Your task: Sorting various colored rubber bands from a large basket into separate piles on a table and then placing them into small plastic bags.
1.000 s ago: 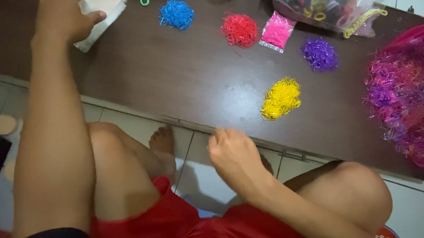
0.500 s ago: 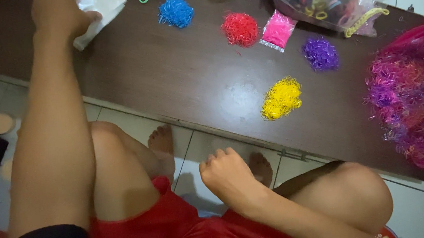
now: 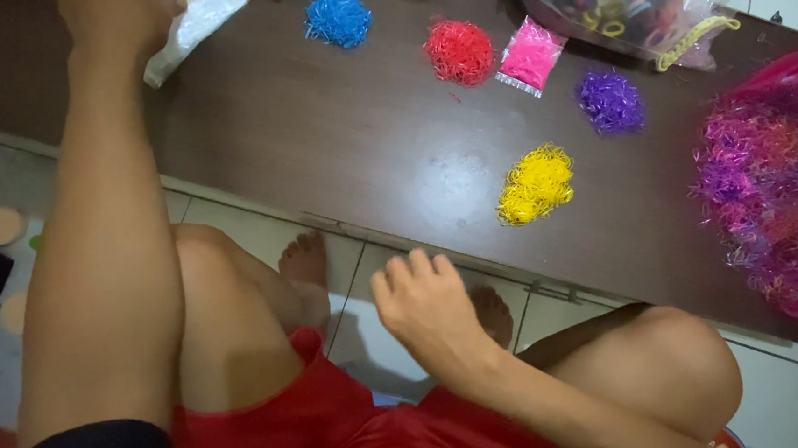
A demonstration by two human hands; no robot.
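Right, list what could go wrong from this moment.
The yellow band pile sits nearest the table's front edge; the right hand, hovering just below that edge, could sweep bands onto the tiled floor. The left hand rests on a white plastic bag at the far corner, which might slide off.

Head view, steeply down (close) over table point(image 3: 339, 163)
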